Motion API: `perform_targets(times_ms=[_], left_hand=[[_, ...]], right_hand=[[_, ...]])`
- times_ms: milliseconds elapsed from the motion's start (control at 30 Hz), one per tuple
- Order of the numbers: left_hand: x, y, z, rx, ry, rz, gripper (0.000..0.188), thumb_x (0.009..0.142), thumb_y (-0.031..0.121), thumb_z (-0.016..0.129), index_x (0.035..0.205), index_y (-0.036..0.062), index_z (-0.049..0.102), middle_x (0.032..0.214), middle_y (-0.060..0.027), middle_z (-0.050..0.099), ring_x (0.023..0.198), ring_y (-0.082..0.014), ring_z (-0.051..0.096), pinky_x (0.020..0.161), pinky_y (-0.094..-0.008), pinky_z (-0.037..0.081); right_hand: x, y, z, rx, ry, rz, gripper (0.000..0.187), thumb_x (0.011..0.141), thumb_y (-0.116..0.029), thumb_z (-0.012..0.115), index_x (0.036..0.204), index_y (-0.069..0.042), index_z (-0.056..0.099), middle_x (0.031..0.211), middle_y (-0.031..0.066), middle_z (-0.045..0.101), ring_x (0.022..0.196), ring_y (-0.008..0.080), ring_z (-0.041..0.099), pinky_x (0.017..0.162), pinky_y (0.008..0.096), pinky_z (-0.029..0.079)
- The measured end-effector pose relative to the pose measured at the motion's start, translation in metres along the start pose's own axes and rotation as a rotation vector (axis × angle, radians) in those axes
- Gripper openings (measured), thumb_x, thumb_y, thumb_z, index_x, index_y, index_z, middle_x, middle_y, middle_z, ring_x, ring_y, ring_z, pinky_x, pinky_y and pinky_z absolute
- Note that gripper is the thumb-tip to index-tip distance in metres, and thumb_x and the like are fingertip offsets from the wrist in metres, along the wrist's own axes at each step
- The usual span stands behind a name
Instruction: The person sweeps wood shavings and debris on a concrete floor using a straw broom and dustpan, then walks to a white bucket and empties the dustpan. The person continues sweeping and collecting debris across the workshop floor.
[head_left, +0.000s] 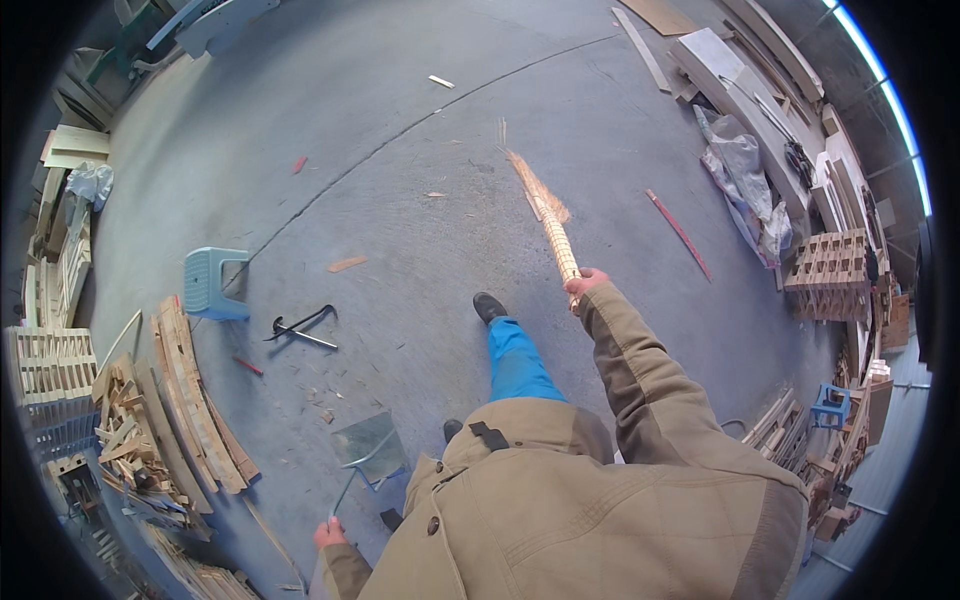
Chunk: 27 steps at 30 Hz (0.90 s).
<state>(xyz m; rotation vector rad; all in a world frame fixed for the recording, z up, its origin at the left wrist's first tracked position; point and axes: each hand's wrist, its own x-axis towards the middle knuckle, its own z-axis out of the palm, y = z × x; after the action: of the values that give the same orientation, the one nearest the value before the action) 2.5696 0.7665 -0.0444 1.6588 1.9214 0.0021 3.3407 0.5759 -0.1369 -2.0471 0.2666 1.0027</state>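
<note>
My right hand (588, 281) is stretched out ahead and closed around the bound handle of a straw broom (556, 232). The broom's bristles fan out at its far end, low over the grey floor. Down at the lower left, my left hand (328, 533) grips the thin bluish handle of a dustpan (372, 444). Its flat metal pan is beside my left side, close to the floor; whether it touches cannot be made out. Small wood scraps (327, 412) and dust lie on the floor near the pan.
Left of me are a light-blue stool (210, 284), crossed pry bars (302, 328) and stacked boards (192, 395). A red strip (678, 234) lies on the right. Beyond it stand plastic sheeting (745, 190), piled timber (735, 110) and slatted wooden pieces (828, 262).
</note>
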Motion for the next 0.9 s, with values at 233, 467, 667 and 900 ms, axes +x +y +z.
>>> perform_targets(times_ms=[233, 467, 667, 900], left_hand=[[-0.024, 0.131, 0.002, -0.172, 0.081, -0.223, 0.04, 0.092, 0.032, 0.062, 0.066, 0.0023, 0.057, 0.053, -0.006, 0.049, 0.047, -0.0146, 0.046, 0.044, -0.0339, 0.033], [-0.046, 0.202, 0.021, -0.178, 0.097, -0.285, 0.042, 0.095, 0.034, 0.059, 0.068, 0.0015, 0.055, 0.051, -0.0053, 0.045, 0.038, -0.0148, 0.041, 0.036, -0.0333, 0.036], [-0.048, 0.229, 0.067, -0.433, 0.037, -0.424, 0.041, 0.093, 0.035, 0.061, 0.067, 0.0033, 0.054, 0.05, -0.0036, 0.043, 0.038, -0.0142, 0.037, 0.034, -0.036, 0.032], [-0.037, 0.219, 0.136, -0.176, -0.147, -0.199, 0.038, 0.09, 0.032, 0.064, 0.068, 0.0019, 0.061, 0.055, -0.0079, 0.053, 0.049, -0.0167, 0.048, 0.05, -0.0361, 0.041]], right_hand=[[0.179, -0.109, -0.016, 0.12, 0.175, 0.125, 0.042, 0.071, -0.007, 0.075, 0.111, 0.001, 0.068, 0.086, 0.0158, 0.069, 0.066, 0.0266, 0.067, 0.055, 0.0437, 0.055], [0.224, -0.118, 0.05, -0.046, 0.034, 0.219, 0.04, 0.071, -0.008, 0.072, 0.109, 0.001, 0.066, 0.086, 0.0165, 0.069, 0.067, 0.0292, 0.067, 0.059, 0.0459, 0.056], [0.13, -0.091, 0.088, -0.451, -0.257, 0.139, 0.058, 0.068, -0.017, 0.077, 0.124, -0.004, 0.062, 0.105, 0.0176, 0.07, 0.094, 0.0305, 0.068, 0.083, 0.0416, 0.055], [0.031, -0.091, 0.065, -0.846, -0.564, -0.026, 0.068, 0.061, -0.027, 0.079, 0.125, -0.008, 0.066, 0.109, 0.016, 0.07, 0.1, 0.0293, 0.067, 0.087, 0.0391, 0.053]])
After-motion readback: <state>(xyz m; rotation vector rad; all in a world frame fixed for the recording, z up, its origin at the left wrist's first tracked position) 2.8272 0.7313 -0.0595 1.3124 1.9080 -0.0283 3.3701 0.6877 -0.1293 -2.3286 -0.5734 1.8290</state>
